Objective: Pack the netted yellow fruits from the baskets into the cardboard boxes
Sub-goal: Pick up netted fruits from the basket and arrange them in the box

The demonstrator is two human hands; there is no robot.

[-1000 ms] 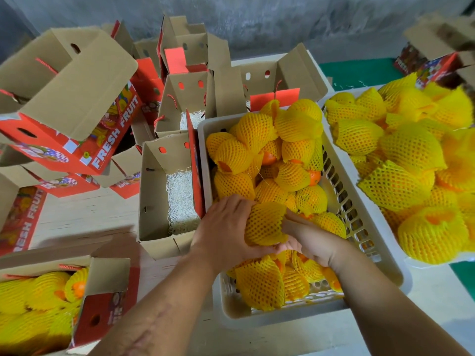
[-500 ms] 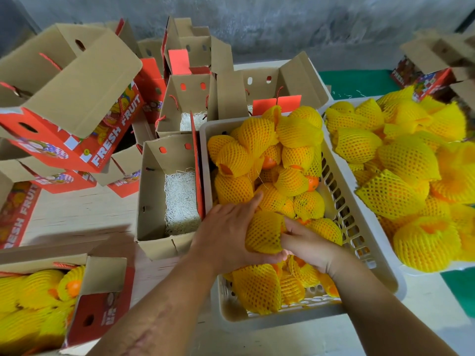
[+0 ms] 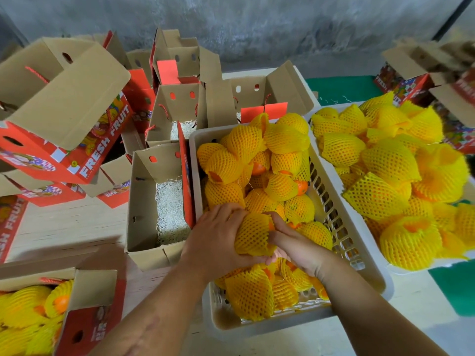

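Note:
A white slotted basket (image 3: 341, 235) in the middle holds a heap of fruits in yellow foam nets. Both hands meet over its near half around one netted fruit (image 3: 253, 233). My left hand (image 3: 216, 237) cups it from the left with curled fingers, and my right hand (image 3: 293, 242) grips it from the right and below. Just left of the basket stands an open cardboard box (image 3: 144, 201) lined with white shredded paper and holding no fruit. A second basket (image 3: 395, 271) at the right is piled with more netted fruits.
A box (image 3: 84, 299) at the lower left is filled with netted fruits. Red "FRESH FRUIT" boxes (image 3: 59, 119) are stacked at the left and several open ones stand behind the basket. More boxes (image 3: 421, 73) sit at the far right. A grey wall closes the back.
Both hands stay on the same netted fruit in the basket. My left fingers, stretched out half a second ago, have curled back over its top.

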